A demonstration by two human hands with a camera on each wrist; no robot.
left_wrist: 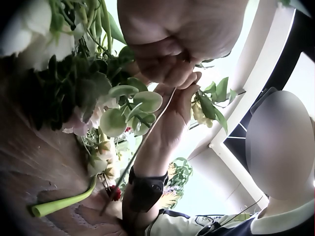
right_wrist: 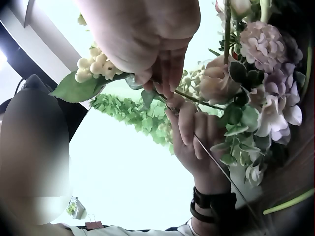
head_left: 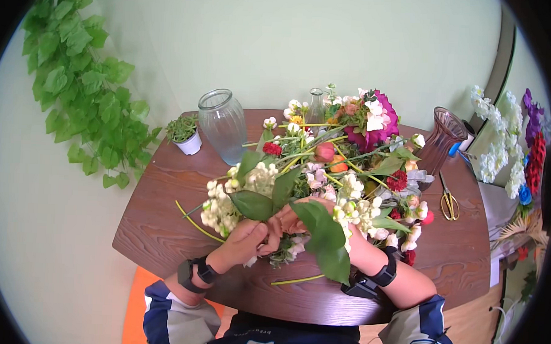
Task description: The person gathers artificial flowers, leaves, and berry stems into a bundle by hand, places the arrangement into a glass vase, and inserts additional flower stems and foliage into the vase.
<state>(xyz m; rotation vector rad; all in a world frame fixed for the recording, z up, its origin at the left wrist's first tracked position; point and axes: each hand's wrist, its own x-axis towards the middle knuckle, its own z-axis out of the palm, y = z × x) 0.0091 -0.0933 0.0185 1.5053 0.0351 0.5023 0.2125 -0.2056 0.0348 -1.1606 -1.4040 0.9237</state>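
Observation:
At the front of the table both hands meet fingertip to fingertip over the flowers. My left hand and my right hand pinch a thin wire-like stem between them, its bare length slanting down toward the table. Broad green leaves and white berry clusters stick out by the right hand and partly cover it in the head view. Another white berry cluster lies beside the left hand. Curled fingers hide the spot where the stem is gripped.
Loose artificial flowers heap across the table, a magenta bloom among them. Behind stand a clear glass vase, a potted succulent and a small glass bottle. A brownish vase and scissors are at right.

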